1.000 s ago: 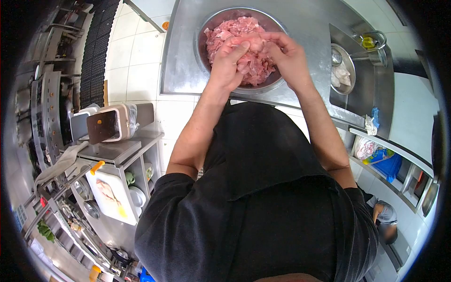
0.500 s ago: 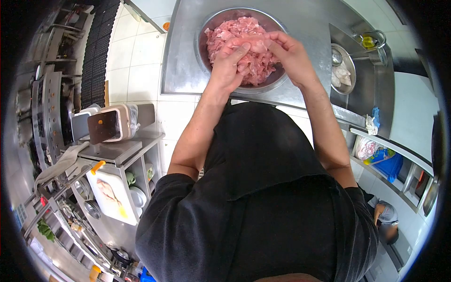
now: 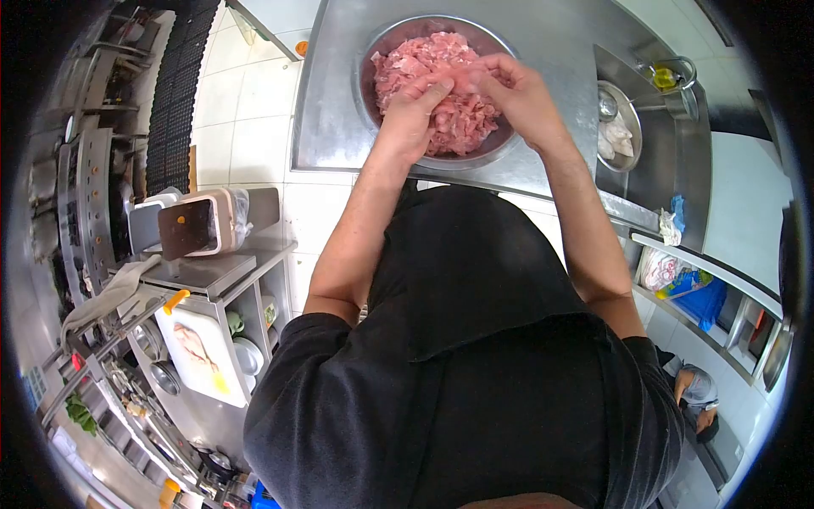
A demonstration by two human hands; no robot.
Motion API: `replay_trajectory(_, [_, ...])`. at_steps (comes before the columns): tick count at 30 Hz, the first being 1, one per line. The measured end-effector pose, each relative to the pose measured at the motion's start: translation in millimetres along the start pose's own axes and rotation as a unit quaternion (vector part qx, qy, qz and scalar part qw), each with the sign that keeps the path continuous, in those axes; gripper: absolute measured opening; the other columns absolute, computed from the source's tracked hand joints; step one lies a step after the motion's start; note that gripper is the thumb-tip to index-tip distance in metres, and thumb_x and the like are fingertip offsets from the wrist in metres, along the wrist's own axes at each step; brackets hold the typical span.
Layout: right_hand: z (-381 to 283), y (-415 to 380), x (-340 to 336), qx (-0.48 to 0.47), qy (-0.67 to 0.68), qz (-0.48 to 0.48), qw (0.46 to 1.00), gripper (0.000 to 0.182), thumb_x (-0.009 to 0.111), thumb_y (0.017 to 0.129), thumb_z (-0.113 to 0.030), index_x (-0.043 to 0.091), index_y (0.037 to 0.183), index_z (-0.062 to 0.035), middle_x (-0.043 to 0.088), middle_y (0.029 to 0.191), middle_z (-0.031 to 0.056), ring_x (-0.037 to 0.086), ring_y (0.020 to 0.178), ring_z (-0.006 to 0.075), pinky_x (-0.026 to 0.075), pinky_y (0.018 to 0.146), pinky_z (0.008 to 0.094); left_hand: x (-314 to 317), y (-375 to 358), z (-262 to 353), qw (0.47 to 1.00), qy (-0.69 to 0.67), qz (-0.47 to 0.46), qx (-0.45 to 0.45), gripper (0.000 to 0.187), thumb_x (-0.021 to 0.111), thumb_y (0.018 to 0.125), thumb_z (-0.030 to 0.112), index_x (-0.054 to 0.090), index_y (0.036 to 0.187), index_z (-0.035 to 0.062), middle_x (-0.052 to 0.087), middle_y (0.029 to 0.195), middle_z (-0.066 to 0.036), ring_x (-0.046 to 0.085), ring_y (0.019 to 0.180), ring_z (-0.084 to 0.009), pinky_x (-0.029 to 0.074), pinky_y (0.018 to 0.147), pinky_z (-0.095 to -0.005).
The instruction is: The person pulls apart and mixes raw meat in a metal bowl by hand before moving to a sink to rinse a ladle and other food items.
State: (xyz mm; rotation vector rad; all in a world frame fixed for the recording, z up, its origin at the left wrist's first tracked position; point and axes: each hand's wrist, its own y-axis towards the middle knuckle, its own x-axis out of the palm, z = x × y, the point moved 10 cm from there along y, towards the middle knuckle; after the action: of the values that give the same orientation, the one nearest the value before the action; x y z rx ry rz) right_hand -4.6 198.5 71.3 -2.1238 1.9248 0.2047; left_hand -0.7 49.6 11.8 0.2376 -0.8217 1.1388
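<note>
A wide metal bowl (image 3: pixel 366 95) stands on the steel counter, heaped with pale pink raw meat pieces (image 3: pixel 471 127). Over the heap, my left hand (image 3: pixel 414 110) and my right hand (image 3: pixel 519 92) face each other. Between them stretches a piece of raw meat (image 3: pixel 462 79), pinched at one side by each hand's thumb and fingers. The fingertips of both hands are partly hidden by the meat, which is a little blurred.
The steel counter (image 3: pixel 331 127) ends at its front edge close to my body. To the right, a sink holds an oval metal pan (image 3: pixel 629 161) with pale pieces and a ladle (image 3: pixel 608 104). Bins (image 3: pixel 225 220) stand left. Another person (image 3: pixel 699 390) is far right.
The meat piece between my hands is now pulled thinner and wider. My hands have shifted only slightly. The person at far right has moved their head and arm a little.
</note>
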Motion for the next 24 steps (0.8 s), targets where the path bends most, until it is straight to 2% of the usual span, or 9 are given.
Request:
replay_trajectory(2, [7.1, 2.6, -11.8, 0.017, -0.018, 0.052, 0.998, 0.037, 0.069, 0.099, -0.024, 0.068, 0.13, -0.0035, 0.073, 0.119, 0.0096, 0.07, 0.103, 0.0168, 0.055, 0.092, 0.0321, -8.8, -0.1, 1.1, 0.999, -0.036, 0.023, -0.003, 0.021, 0.06, 0.107, 0.019, 0.072, 0.114, 0.004, 0.075, 0.099, -0.005, 0.057, 0.068, -0.0074, 0.042, 0.056, -0.0231])
replay_trajectory(5, [-2.8, 1.7, -23.8, -0.055, -0.17, 0.116, 0.977, 0.041, 0.069, 0.099, -0.023, 0.065, 0.135, -0.0041, 0.072, 0.125, 0.0116, 0.07, 0.111, 0.0204, 0.054, 0.098, 0.0347, -24.3, -1.9, 9.1, 0.995, -0.041, 0.089, -0.007, 0.027, 0.06, 0.104, 0.023, 0.068, 0.121, 0.0038, 0.073, 0.099, -0.008, 0.053, 0.066, -0.0083, 0.038, 0.054, -0.0214])
replay_trajectory(7, [-5.1, -0.4, -14.2, -0.077, -0.196, 0.075, 0.975, 0.043, 0.069, 0.099, -0.022, 0.064, 0.137, -0.0042, 0.07, 0.13, 0.0129, 0.068, 0.116, 0.0221, 0.053, 0.101, 0.036, -21.0, -2.4, 13.4, 0.995, -0.091, 0.044, -0.008, 0.029, 0.061, 0.101, 0.019, 0.068, 0.122, 0.0015, 0.073, 0.101, -0.01, 0.051, 0.064, -0.0084, 0.038, 0.053, -0.0209])
replay_trajectory(9, [-5.5, -5.4, 5.4, -0.073, -0.136, -0.004, 0.988, 0.044, 0.07, 0.099, -0.021, 0.063, 0.139, -0.0046, 0.068, 0.133, 0.0136, 0.066, 0.121, 0.0228, 0.053, 0.102, 0.0366, -16.5, -3.8, 17.8, 0.991, -0.133, -0.01, -0.009, 0.029, 0.06, 0.098, 0.016, 0.068, 0.122, 0.001, 0.073, 0.1, -0.01, 0.05, 0.063, -0.0083, 0.039, 0.054, -0.0217])
replay_trajectory(11, [-8.6, -14.5, 38.2, -0.041, 0.015, -0.116, 0.992, 0.045, 0.071, 0.098, -0.02, 0.063, 0.14, -0.0054, 0.067, 0.135, 0.0139, 0.065, 0.124, 0.0225, 0.052, 0.102, 0.0364, -7.2, -3.7, 20.9, 0.983, -0.164, -0.077, -0.013, 0.029, 0.058, 0.095, 0.014, 0.068, 0.12, 0.0022, 0.073, 0.096, -0.008, 0.05, 0.062, -0.0083, 0.04, 0.056, -0.0239])
replay_trajectory(14, [5.5, -17.5, 55.6, -0.013, 0.036, -0.146, 0.989, 0.04, 0.07, 0.098, -0.018, 0.065, 0.136, -0.0052, 0.07, 0.129, 0.0115, 0.067, 0.118, 0.0214, 0.053, 0.099, 0.036, -5.3, -2.5, 22.5, 0.98, -0.181, -0.088, -0.002, 0.031, 0.058, 0.092, 0.009, 0.067, 0.121, 0.0001, 0.071, 0.096, -0.008, 0.046, 0.06, -0.0078, 0.039, 0.055, -0.024])
replay_trajectory(17, [7.0, -17.1, 57.2, 0.017, 0.033, -0.149, 0.988, 0.033, 0.072, 0.097, -0.017, 0.068, 0.127, -0.004, 0.073, 0.121, 0.0086, 0.068, 0.11, 0.0186, 0.054, 0.093, 0.0342, -13.2, -1.9, 24.7, 0.989, -0.133, -0.064, 0.025, 0.029, 0.058, 0.094, 0.005, 0.066, 0.121, -0.0003, 0.069, 0.096, -0.007, 0.049, 0.063, -0.0069, 0.039, 0.055, -0.0238])
replay_trajectory(20, [-14.0, -18.6, 47.2, -0.039, 0.004, -0.112, 0.993, 0.02, 0.069, 0.101, -0.01, 0.07, 0.12, -0.0032, 0.07, 0.107, 0.0005, 0.064, 0.096, 0.0074, 0.053, 0.087, 0.0269, -25.6, 4.1, 17.5, 0.997, -0.069, -0.039, 0.006, 0.025, 0.064, 0.097, 0.005, 0.067, 0.121, 0.0008, 0.069, 0.098, -0.006, 0.056, 0.069, -0.0074, 0.042, 0.058, -0.0236])
replay_trajectory(24, [-8.7, -17.9, 33.2, -0.03, -0.071, -0.062, 0.995, 0.017, 0.069, 0.101, -0.01, 0.07, 0.117, -0.0034, 0.07, 0.098, -0.0003, 0.062, 0.09, 0.006, 0.052, 0.081, 0.0254, -22.1, -6.2, 20.8, 0.998, 0.069, 0.009, 0.013, 0.024, 0.073, 0.097, 0.01, 0.068, 0.12, 0.0026, 0.071, 0.103, -0.005, 0.064, 0.081, -0.0094, 0.048, 0.065, -0.0244])
